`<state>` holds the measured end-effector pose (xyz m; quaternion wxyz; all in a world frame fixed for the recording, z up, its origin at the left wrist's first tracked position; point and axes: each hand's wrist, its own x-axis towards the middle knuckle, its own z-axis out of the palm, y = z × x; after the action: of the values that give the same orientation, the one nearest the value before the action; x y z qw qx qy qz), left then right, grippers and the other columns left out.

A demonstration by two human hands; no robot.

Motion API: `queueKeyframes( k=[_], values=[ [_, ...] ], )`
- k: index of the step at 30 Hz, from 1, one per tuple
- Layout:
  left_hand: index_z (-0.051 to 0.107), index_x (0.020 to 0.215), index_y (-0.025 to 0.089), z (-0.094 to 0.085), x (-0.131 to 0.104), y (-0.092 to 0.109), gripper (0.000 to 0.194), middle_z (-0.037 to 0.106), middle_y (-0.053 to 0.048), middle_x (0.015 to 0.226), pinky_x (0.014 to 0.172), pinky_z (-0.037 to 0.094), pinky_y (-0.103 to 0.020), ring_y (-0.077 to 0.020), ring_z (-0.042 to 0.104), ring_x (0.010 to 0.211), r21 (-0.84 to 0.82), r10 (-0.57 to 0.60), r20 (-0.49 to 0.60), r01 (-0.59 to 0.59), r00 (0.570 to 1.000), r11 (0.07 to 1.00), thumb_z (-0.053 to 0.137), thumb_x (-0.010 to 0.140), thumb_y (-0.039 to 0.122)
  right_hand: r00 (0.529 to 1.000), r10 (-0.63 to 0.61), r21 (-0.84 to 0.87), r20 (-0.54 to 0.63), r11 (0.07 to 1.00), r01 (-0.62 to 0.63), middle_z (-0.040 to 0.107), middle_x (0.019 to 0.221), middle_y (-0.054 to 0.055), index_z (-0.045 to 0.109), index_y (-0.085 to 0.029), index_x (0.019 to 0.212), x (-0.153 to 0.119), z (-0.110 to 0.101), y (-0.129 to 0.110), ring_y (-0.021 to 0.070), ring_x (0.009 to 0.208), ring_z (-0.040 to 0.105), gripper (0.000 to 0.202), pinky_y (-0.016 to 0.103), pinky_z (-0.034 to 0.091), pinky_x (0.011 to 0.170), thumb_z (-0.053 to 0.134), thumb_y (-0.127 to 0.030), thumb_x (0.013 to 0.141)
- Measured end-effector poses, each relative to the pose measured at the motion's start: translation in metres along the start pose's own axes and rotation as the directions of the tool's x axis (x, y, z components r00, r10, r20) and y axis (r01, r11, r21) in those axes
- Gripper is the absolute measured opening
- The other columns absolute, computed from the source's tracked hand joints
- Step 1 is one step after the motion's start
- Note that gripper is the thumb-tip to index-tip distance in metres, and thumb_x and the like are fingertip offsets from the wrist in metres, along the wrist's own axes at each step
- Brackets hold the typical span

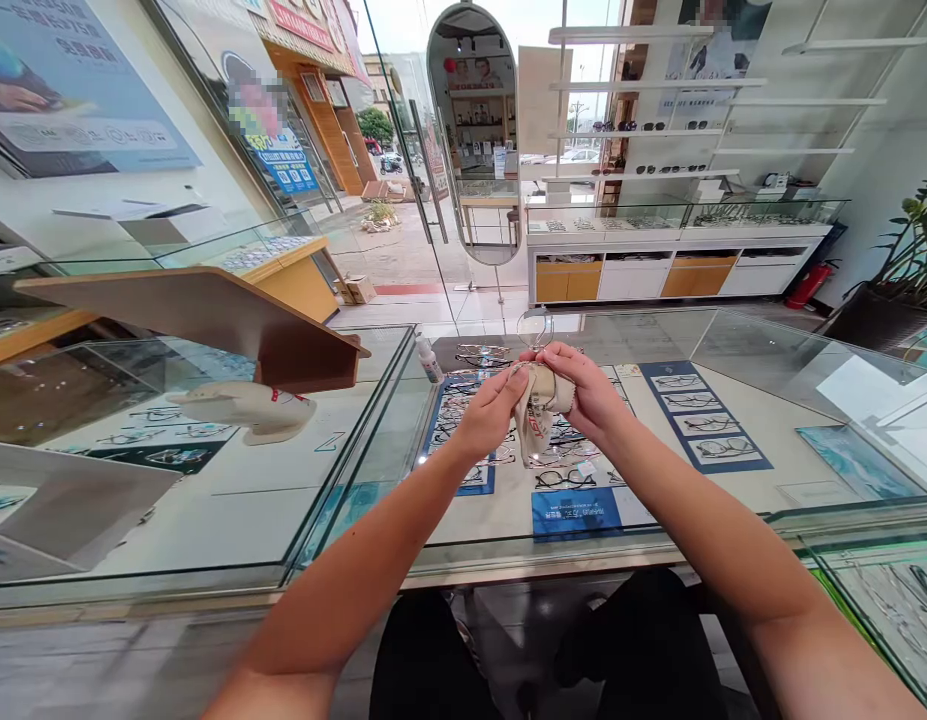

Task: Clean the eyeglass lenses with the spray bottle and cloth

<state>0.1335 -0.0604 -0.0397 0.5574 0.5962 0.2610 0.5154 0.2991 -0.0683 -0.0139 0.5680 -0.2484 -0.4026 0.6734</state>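
Observation:
Both my hands are raised over the glass counter, close together. My left hand [497,408] pinches one side of a cream cleaning cloth [534,440] with dark and red printing. My right hand [579,385] is closed around the other side of that cloth. A pair of eyeglasses [536,326] with thin rims sticks up beyond my fingertips. Fingers and cloth hide part of the frame, so which hand grips it cannot be told. Below my hands, several eyeglasses [565,479] lie inside the glass display case. A small white spray bottle [428,358] stands to the left of them.
A brown wooden stand [275,320] and a cream cloth-like item [245,408] are on the left counter. A blue display card [575,512] lies in the case, with a framed glasses tray [703,415] at right. An oval mirror [474,130] stands beyond.

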Motion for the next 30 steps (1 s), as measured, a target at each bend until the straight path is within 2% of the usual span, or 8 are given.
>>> queueKeyframes(
  k=[3, 7, 12, 16, 22, 26, 30],
  values=[
    [0.078, 0.092, 0.017, -0.005, 0.004, -0.003, 0.067, 0.069, -0.002, 0.079, 0.068, 0.054, -0.028, -0.0174, 0.063, 0.079, -0.034, -0.058, 0.025, 0.059, 0.998, 0.998, 0.086, 0.085, 0.083, 1.000, -0.004, -0.010, -0.025, 1.000, 0.003, 0.084, 0.105, 0.003, 0.074, -0.025, 0.080, 0.002, -0.004, -0.004, 0.0197, 0.090, 0.070, 0.042, 0.032, 0.058, 0.081, 0.106, -0.048, 0.067],
    [0.079, 0.100, 0.018, -0.011, 0.007, -0.002, 0.070, 0.073, -0.003, 0.078, 0.072, 0.060, -0.030, -0.0201, 0.073, 0.081, -0.129, -0.135, -0.034, 0.130, 0.990, 0.983, 0.090, 0.080, 0.084, 0.996, -0.056, -0.023, -0.066, 0.998, 0.054, 0.081, 0.109, 0.002, 0.076, -0.026, 0.080, 0.003, -0.006, -0.009, 0.0193, 0.097, 0.067, 0.039, 0.031, 0.053, 0.084, 0.104, -0.048, 0.068],
    [0.080, 0.111, 0.020, -0.021, 0.014, 0.003, 0.070, 0.082, -0.006, 0.092, 0.091, 0.067, -0.038, -0.0278, 0.082, 0.106, -0.266, -0.135, -0.130, 0.097, 0.982, 0.959, 0.096, 0.077, 0.079, 0.996, -0.093, -0.114, 0.003, 0.989, 0.093, 0.076, 0.111, 0.002, 0.076, -0.027, 0.076, 0.001, -0.005, -0.011, 0.0215, 0.106, 0.064, 0.034, 0.034, 0.049, 0.095, 0.100, -0.050, 0.072],
    [0.078, 0.113, 0.018, -0.026, 0.018, 0.004, 0.070, 0.085, -0.009, 0.099, 0.096, 0.068, -0.041, -0.0299, 0.082, 0.113, -0.308, -0.115, -0.145, 0.066, 0.983, 0.949, 0.096, 0.079, 0.077, 0.998, -0.020, -0.198, 0.053, 0.980, 0.030, 0.072, 0.095, 0.001, 0.076, -0.028, 0.077, -0.002, -0.003, -0.006, 0.0214, 0.095, 0.059, 0.036, 0.036, 0.047, 0.093, 0.100, -0.054, 0.072],
    [0.078, 0.106, 0.018, -0.024, 0.017, 0.009, 0.074, 0.082, -0.006, 0.090, 0.088, 0.067, -0.038, -0.0285, 0.082, 0.103, -0.259, -0.096, -0.123, 0.061, 0.988, 0.964, 0.092, 0.077, 0.085, 0.996, 0.057, -0.246, 0.064, 0.968, -0.040, 0.072, 0.091, -0.001, 0.078, -0.028, 0.078, -0.003, -0.003, 0.002, 0.0192, 0.090, 0.057, 0.034, 0.036, 0.045, 0.095, 0.100, -0.053, 0.071],
    [0.077, 0.102, 0.019, -0.022, 0.014, 0.010, 0.074, 0.080, -0.004, 0.087, 0.084, 0.065, -0.036, -0.0265, 0.080, 0.096, -0.184, -0.073, -0.120, 0.051, 0.990, 0.982, 0.089, 0.078, 0.088, 0.996, 0.071, -0.263, 0.048, 0.963, -0.056, 0.076, 0.094, 0.000, 0.079, -0.027, 0.078, -0.002, -0.005, 0.004, 0.0200, 0.093, 0.062, 0.031, 0.038, 0.046, 0.097, 0.100, -0.049, 0.071],
    [0.077, 0.107, 0.019, -0.023, 0.012, 0.010, 0.071, 0.080, -0.004, 0.089, 0.079, 0.062, -0.033, -0.0247, 0.077, 0.094, -0.126, -0.052, -0.110, 0.038, 0.993, 0.991, 0.088, 0.082, 0.085, 0.995, 0.077, -0.229, 0.069, 0.972, -0.059, 0.078, 0.091, 0.000, 0.079, -0.026, 0.079, -0.002, -0.005, 0.007, 0.0197, 0.092, 0.065, 0.031, 0.037, 0.048, 0.096, 0.100, -0.048, 0.072]
  ],
)
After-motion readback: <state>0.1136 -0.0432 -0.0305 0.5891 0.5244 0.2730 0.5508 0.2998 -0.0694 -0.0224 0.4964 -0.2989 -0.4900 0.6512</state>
